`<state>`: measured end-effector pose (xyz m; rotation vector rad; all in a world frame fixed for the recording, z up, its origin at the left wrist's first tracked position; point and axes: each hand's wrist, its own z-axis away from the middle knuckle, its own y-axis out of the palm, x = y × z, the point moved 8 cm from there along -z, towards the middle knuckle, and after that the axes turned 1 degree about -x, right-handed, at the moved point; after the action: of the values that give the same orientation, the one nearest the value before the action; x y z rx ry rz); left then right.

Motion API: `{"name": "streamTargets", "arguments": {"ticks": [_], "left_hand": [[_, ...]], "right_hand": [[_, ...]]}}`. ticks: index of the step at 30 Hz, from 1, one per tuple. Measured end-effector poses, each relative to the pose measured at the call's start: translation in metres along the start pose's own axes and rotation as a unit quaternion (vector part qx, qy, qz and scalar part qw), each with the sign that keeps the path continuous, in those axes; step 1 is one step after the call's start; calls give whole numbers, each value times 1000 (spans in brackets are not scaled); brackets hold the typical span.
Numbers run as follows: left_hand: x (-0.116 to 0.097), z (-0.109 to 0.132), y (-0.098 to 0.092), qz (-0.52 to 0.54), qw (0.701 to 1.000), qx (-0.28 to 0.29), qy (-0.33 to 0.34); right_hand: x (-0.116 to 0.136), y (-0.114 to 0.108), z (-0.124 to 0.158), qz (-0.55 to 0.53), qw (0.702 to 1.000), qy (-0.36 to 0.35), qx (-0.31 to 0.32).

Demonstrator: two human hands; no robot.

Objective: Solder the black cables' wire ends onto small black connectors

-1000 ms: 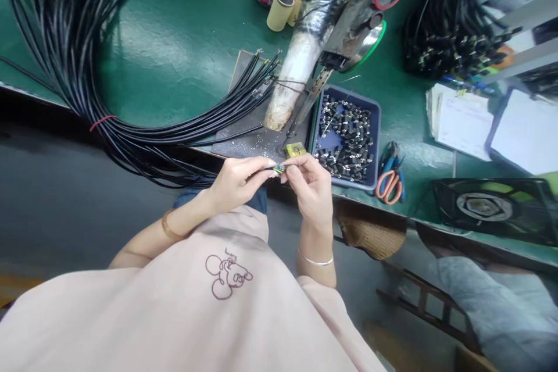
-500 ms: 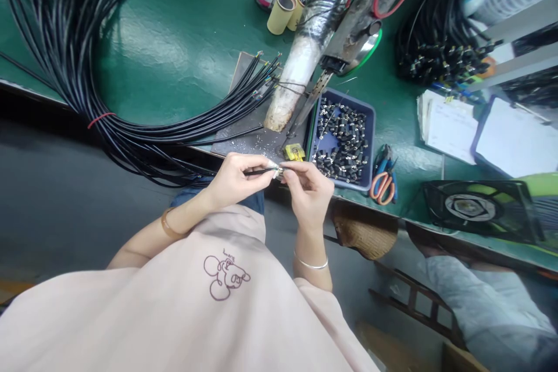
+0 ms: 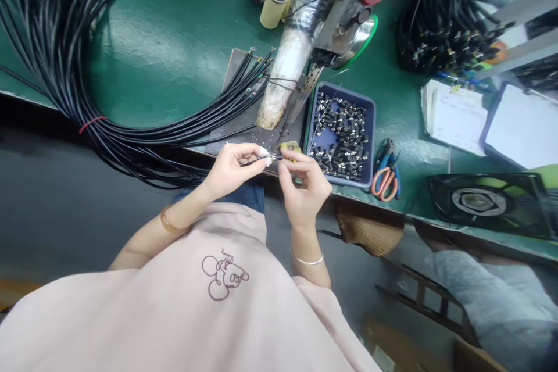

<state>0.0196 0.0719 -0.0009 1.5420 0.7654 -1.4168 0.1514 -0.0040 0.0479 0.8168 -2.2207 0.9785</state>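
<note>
Black cable (image 3: 255, 161): located between the two hands, at the near edge of the worktop (image 3: 161, 29). The left hand (image 3: 231, 170) pinches it between thumb and forefinger, just short of its right end. The right hand (image 3: 306, 187) pinches a small part (image 3: 279, 158), too small to identify, directly at that end; contact between the two cannot be confirmed. The step in hand appears to be fingertip alignment of part and cable end. The next move calls for a steady left grip and fine right-hand adjustment. A yellow block (image 3: 291, 147) lies just beyond the right fingertips. To the right, a blue tray (image 3: 374, 128) contains loose connectors (image 3: 344, 157); to the left lies a tied cable bundle (image 3: 174, 132).
</note>
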Motion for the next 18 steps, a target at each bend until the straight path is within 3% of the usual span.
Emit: {"name": "streamTargets", "arguments": {"ticks": [5,18], "left_hand": [[0,-4,0,-17,1000,-17,9],[-12,-8,-1,-103,992,-31,69]], "right_hand": [[3,5,-4,28,999,-43,-8],[2,6,-12,29,998,-50,-17]]}}
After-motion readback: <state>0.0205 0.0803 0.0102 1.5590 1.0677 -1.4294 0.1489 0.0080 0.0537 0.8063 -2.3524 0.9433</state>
